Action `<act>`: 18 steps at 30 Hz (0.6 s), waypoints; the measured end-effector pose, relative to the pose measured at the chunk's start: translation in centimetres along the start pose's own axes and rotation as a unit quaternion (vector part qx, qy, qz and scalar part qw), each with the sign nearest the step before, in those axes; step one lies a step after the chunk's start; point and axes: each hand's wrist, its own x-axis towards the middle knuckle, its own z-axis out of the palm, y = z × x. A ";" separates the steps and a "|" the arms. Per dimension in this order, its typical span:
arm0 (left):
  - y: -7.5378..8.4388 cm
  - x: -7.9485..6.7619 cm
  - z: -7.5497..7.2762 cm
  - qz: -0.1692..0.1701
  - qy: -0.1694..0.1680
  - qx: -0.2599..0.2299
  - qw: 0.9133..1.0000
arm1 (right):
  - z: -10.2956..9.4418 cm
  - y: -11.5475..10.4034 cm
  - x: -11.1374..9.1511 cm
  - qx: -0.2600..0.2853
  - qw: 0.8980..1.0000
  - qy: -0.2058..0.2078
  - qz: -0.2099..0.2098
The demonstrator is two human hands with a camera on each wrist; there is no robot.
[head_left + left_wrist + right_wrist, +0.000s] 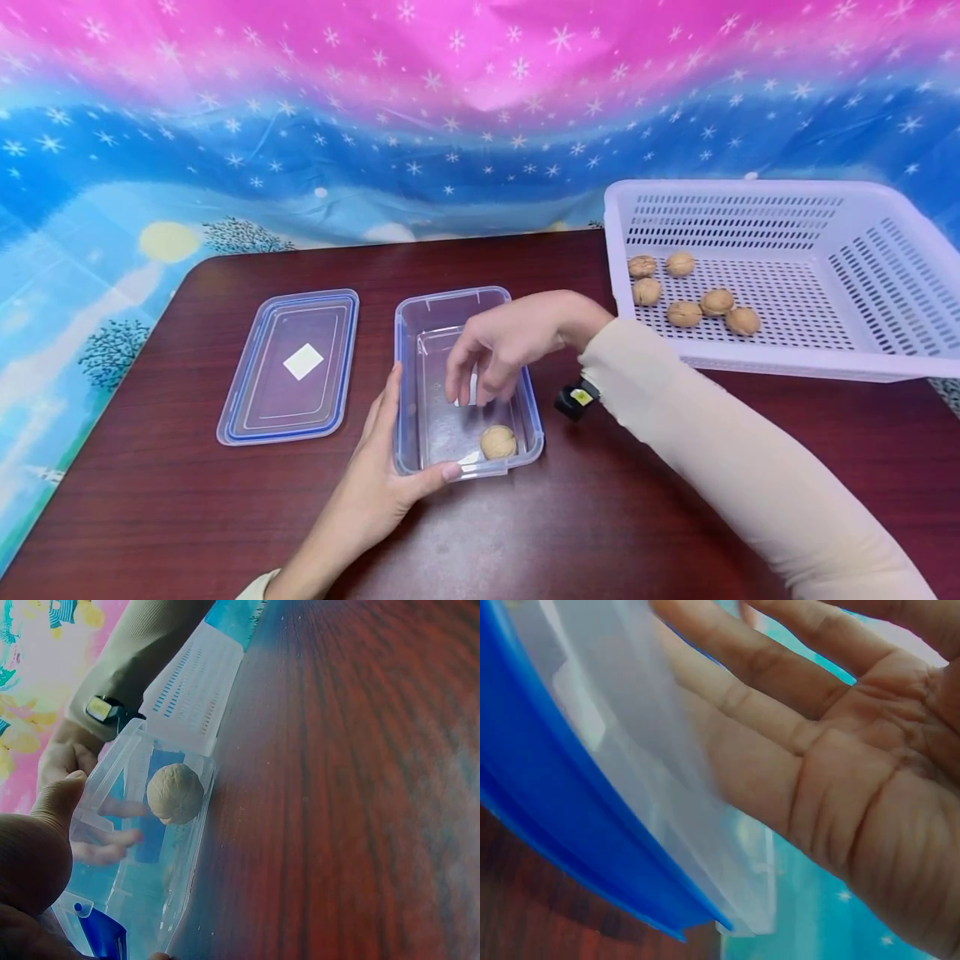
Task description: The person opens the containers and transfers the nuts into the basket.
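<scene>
A clear plastic food container (442,433) with blue-tinted edges stands in the middle of the table. My left hand (378,471) holds its near left corner, thumb over the front rim and fingers along the left side. One walnut (498,442) lies inside at the near right corner; the left wrist view shows this walnut (175,793) through the clear wall. My right hand (502,337) reaches over the right rim, fingers hanging down into the container behind the walnut. In the right wrist view the palm and loosely bent fingers (757,742) show nothing held.
Left of the container lies its clear lid (273,404) with a white label (303,362). A white perforated basket (825,363) at the back right has several walnuts (717,302) in its left part. A black wrist device (573,403) hangs under the right cuff. Patterned cloth (480,125) backs the table.
</scene>
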 end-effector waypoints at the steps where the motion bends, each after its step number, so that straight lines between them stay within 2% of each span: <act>1: 0.0 0.0 0.0 0.000 0.000 0.001 1.000 | 0.0 0.0 0.4 0.004 1.000 -0.007 0.014; 5: 0.0 0.0 0.0 -0.003 0.001 0.001 1.000 | 0.2 0.0 1.8 0.010 0.997 -0.034 0.066; 8: -0.1 -0.1 0.0 -0.006 0.001 0.000 1.000 | 0.3 0.0 2.4 0.008 0.994 -0.058 0.089; 18: 0.0 -0.1 0.0 -0.013 0.002 0.003 1.000 | 0.7 0.3 3.2 0.024 0.989 -0.087 0.120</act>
